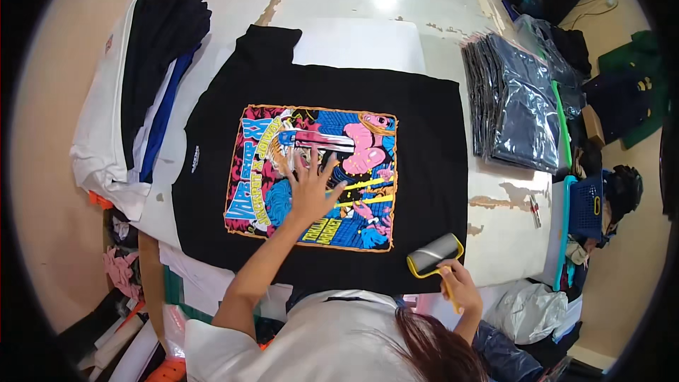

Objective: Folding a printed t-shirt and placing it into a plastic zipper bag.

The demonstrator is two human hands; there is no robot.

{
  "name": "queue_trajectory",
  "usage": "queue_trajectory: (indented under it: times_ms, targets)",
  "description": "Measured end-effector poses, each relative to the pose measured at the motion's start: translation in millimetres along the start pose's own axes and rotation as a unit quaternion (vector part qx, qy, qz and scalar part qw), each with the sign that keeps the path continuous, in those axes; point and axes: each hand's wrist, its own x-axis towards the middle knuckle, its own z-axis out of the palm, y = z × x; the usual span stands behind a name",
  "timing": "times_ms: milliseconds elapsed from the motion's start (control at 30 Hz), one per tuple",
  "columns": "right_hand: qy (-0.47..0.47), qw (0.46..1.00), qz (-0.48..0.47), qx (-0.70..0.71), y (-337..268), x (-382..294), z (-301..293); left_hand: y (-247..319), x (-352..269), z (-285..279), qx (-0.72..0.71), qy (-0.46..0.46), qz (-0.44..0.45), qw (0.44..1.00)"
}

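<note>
A black T-shirt (429, 116) lies spread on the worn white table, its neck towards the left and one sleeve pointing away from me. Across its front is a large, colourful cartoon print (366, 180) with lettering. My left hand (313, 185) rests flat on the middle of this print, fingers spread. In my right hand (460, 286) is the yellow handle of a lint roller (436, 255). The roller's grey cylinder is over the shirt's near right corner; whether it touches the cloth I cannot tell.
Folded garments (164, 58) are piled at the table's left edge. A stack of dark garments in clear plastic bags (522, 106) stands on the right. Nearer lies a small cutter-like tool (534, 211). Beyond the right edge is a blue basket (585, 207). White paper (360, 45) lies behind the shirt.
</note>
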Motion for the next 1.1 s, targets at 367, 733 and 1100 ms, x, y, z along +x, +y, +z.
queue_trajectory:
  times_ms: [367, 733, 1100]
  targets:
    - [0.009, 0.913, -0.392, -0.116, -218, 310, 106, 14, 6, 7, 0.02, -0.002, -0.005, 1.0]
    - [-0.028, 0.957, -0.273, -0.089, -178, 231, 100, 6, 1, 8, 0.003, 0.008, -0.022, 1.0]
    - [-0.005, 0.998, 0.053, -0.013, -10, -1, -20, 9, 2, 12, 0.008, 0.004, -0.016, 1.0]
